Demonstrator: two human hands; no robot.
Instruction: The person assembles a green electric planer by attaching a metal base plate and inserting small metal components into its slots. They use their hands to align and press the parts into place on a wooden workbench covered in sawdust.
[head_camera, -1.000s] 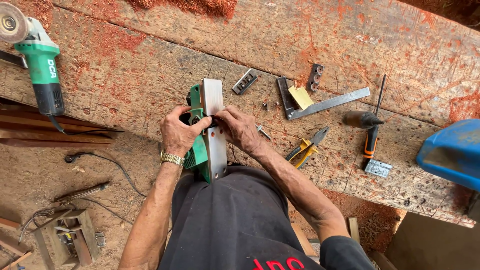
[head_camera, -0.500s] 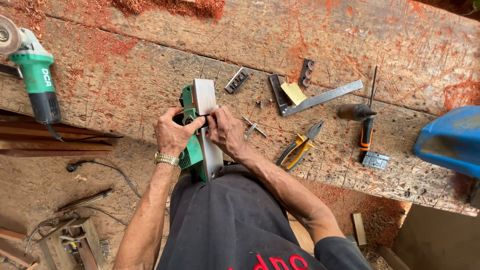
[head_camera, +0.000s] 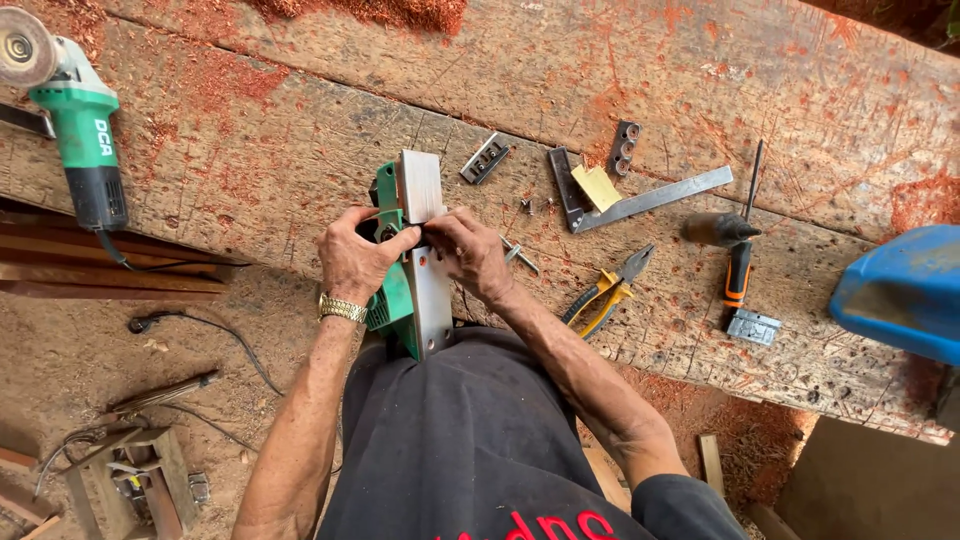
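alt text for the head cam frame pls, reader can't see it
Both hands, left hand and right hand, grip an upturned green electric planer at the edge of a sawdust-strewn wooden bench. Pliers, a metal square, screwdrivers and a green angle grinder lie on the bench.

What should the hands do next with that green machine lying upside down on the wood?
Probably keep working at the slot in the middle of the green planer. It lies sole-up on the wooden bench; the left hand steadies its side, the right hand pinches right at the gap between the metal plates. Small loose metal parts wait nearby, so seating a piece there seems likely.
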